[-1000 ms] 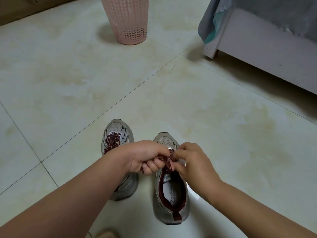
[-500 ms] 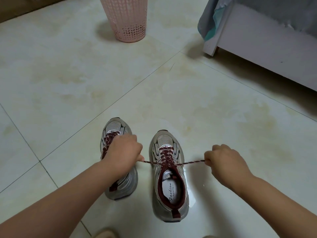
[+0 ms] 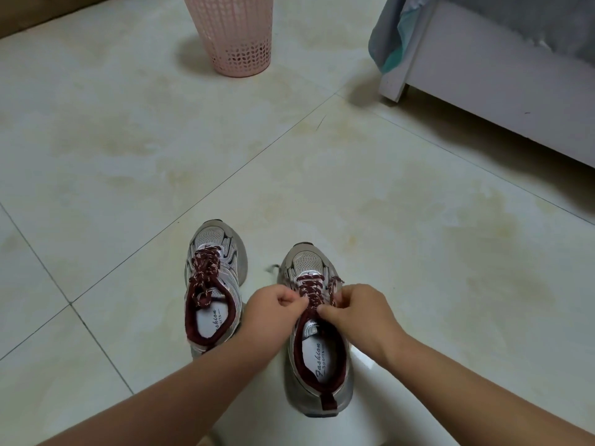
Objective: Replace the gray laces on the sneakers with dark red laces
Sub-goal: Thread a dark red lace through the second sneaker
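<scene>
Head view recorded the dark red lace (image 3: 311, 292) threaded through the eyelets of the right sneaker (image 3: 317, 355), which stood upright on the tiled floor (image 3: 128, 156) with its toe pointing away from the person. Both hands met over the upper eyelets of that sneaker. The left hand (image 3: 273, 309) had its fingers curled, its grip pinching the lace at the tongue; the right hand (image 3: 357, 312) was likewise curled, its thumb and fingers pinching the lace on the opposite side, with a length of lace rising behind its knuckles. The two hands were almost touching. The left sneaker (image 3: 214, 284) stood just beside the right one, separate from it, already carrying a dark red lace (image 3: 204, 275) tied across its front. A thin grey strand (image 3: 273, 268) lay on the floor between the two toes; its identity could not be determined. Well beyond the sneakers stood a pink perforated basket (image 3: 236, 33), and to the far right a white bed frame (image 3: 502, 82) with grey bedding (image 3: 386, 37) hanging over its corner.
</scene>
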Tool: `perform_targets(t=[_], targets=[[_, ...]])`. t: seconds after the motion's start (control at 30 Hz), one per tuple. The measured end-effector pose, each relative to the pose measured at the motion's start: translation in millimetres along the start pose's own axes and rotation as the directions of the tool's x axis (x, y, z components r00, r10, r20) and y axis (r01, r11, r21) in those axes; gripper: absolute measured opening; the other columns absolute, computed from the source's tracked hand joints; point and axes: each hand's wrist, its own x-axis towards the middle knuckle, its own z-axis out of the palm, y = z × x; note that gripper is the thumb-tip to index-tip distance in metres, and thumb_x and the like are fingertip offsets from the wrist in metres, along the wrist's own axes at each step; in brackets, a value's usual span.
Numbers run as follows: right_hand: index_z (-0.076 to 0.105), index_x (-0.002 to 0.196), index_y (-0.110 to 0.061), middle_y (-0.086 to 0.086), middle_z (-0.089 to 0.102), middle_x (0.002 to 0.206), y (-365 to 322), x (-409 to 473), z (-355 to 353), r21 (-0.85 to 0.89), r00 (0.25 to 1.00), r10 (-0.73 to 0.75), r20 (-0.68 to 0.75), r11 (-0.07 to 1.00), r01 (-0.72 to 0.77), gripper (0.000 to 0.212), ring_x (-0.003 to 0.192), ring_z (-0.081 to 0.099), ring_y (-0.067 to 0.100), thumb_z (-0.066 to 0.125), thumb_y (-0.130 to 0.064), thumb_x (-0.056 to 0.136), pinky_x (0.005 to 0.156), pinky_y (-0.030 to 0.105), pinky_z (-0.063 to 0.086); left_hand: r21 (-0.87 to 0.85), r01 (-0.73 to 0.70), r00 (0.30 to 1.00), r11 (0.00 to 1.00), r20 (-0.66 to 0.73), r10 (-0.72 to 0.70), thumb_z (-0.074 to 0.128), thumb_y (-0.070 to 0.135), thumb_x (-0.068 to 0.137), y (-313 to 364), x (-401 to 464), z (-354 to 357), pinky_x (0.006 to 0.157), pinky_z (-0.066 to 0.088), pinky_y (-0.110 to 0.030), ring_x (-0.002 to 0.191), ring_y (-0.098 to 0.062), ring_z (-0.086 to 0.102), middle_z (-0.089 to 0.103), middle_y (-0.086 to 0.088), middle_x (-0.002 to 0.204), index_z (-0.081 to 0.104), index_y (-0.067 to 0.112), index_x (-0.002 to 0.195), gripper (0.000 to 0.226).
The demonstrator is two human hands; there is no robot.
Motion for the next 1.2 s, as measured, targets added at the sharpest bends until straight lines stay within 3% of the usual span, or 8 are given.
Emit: perform_targets(t=[0.17, 0.3, 0.53, 0.63, 0.77, 0.9, 1.0, 1.2], targets=[[0.063, 0.064, -0.003, 0.008, 0.052, 0.056, -1, 2, 3, 0.501, 1.0, 0.013, -0.005, 0.866, -0.009, 0.026, 0.048, 0.039, 0.013, 0.057, -0.007, 0.089, 0.046, 0.017, 0.032, -0.372, 0.022, 0.991, 0.928, 0.127, 0.027, 0.053, -0.005, 0.087, 13, -6, 1, 0.044, 0.035, -0.005, 0.043, 0.001, 0.048, 0.057, -0.002, 0.062, 0.049, 0.01, 0.071, 0.022], [0.062, 0.071, -0.006, 0.003, 0.056, 0.054, 3, 3, 3, 0.609, 0.995, 0.056, 0.078, 0.788, -0.092, 0.027, 0.038, 0.039, 0.008, 0.047, -0.004, 0.094, 0.04, 0.016, 0.031, -0.468, 0.126, 0.985, 0.875, 0.16, -0.056, 0.048, -0.004, 0.091, 9, -1, 1, 0.037, 0.031, -0.01, 0.038, 0.0, 0.042, 0.059, -0.002, 0.059, 0.048, 0.01, 0.073, 0.023], [0.058, 0.063, -0.01, -0.002, 0.044, 0.049, 5, 12, 8, 0.473, 0.992, 0.041, 0.116, 0.876, -0.092, 0.033, 0.035, 0.034, 0.002, 0.048, -0.007, 0.094, 0.044, 0.015, 0.03, -0.503, 0.154, 0.988, 0.85, 0.1, -0.119, 0.044, -0.005, 0.092, 1, 0, 12, 0.042, 0.034, -0.011, 0.043, -0.002, 0.04, 0.055, 0.0, 0.058, 0.046, 0.011, 0.07, 0.027], [0.053, 0.059, -0.01, 0.001, 0.039, 0.053, 1, 13, 6, 0.3, 0.99, -0.067, 0.121, 0.954, 0.028, 0.03, 0.046, 0.032, 0.008, 0.055, -0.01, 0.088, 0.05, 0.02, 0.028, -0.07, -0.327, 0.943, 0.942, -0.086, 0.321, 0.054, 0.005, 0.086, -1, -3, 9, 0.067, 0.038, -0.008, 0.069, 0.003, 0.047, 0.051, 0.01, 0.082, 0.047, 0.02, 0.069, 0.023], [0.042, 0.053, -0.015, -0.002, 0.035, 0.054, 0, 13, 3, 0.188, 0.975, -0.145, 0.171, 0.976, 0.112, 0.039, 0.052, 0.029, 0.01, 0.056, -0.01, 0.089, 0.05, 0.022, 0.025, 0.373, -0.669, 0.704, 0.642, 0.04, 0.71, 0.046, 0.023, 0.077, -10, 4, 0, 0.099, 0.024, -0.016, 0.109, -0.005, 0.044, 0.056, 0.016, 0.108, 0.047, 0.028, 0.078, 0.005], [0.052, 0.063, 0.002, 0.006, 0.039, 0.062, 3, 9, 1, 0.187, 0.961, -0.197, 0.195, 0.969, 0.161, 0.025, 0.06, 0.034, 0.013, 0.057, -0.007, 0.086, 0.06, 0.026, 0.03, 0.272, -0.529, 0.843, 0.804, 0.057, 0.535, 0.052, 0.026, 0.083, -5, 0, -5, 0.078, 0.041, -0.028, 0.076, -0.011, 0.051, 0.055, 0.011, 0.07, 0.051, 0.026, 0.074, 0.01], [0.063, 0.069, -0.022, -0.003, 0.05, 0.061, 5, 5, 2, 0.164, 0.98, -0.177, 0.094, 0.973, 0.16, 0.022, 0.059, 0.043, 0.01, 0.061, -0.004, 0.081, 0.061, 0.023, 0.039, 0.101, -0.371, 0.928, 0.923, -0.007, 0.373, 0.062, 0.011, 0.083, 0, -1, -3, 0.06, 0.04, -0.019, 0.058, -0.002, 0.047, 0.05, 0.009, 0.06, 0.051, 0.029, 0.067, 0.027], [0.065, 0.073, -0.023, -0.004, 0.06, 0.07, 5, 0, 0, -0.218, 0.91, -0.413, -0.024, 0.891, 0.398, 0.023, 0.069, 0.056, 0.017, 0.056, -0.003, 0.079, 0.062, 0.027, 0.043, 0.152, -0.3, 0.951, 0.942, -0.024, 0.307, 0.063, 0.011, 0.081, 4, -5, 1, 0.058, 0.038, -0.016, 0.052, -0.002, 0.047, 0.051, 0.01, 0.053, 0.063, 0.027, 0.066, 0.022]])
